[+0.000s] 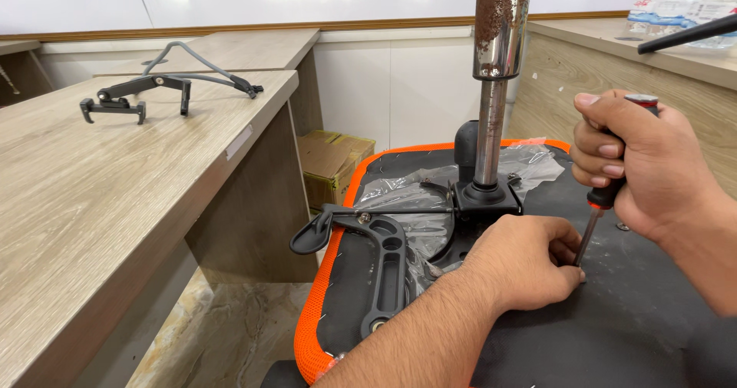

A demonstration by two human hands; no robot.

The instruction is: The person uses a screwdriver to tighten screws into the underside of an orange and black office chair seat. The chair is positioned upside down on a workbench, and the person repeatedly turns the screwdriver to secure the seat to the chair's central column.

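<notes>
Right hand [652, 165] clamped on screwdriver [603, 204], shaft upright, tip at seat underside [614, 319]. Left hand [530, 269] pinched at tip, fingers together — whether on screw, couldn't tell. Best kept shaft plumb, pressed down firmly — slip risked by gas column [495, 89].

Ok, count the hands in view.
2: the left hand rests on the seat underside by the screwdriver tip; the right hand wraps its handle.
</notes>
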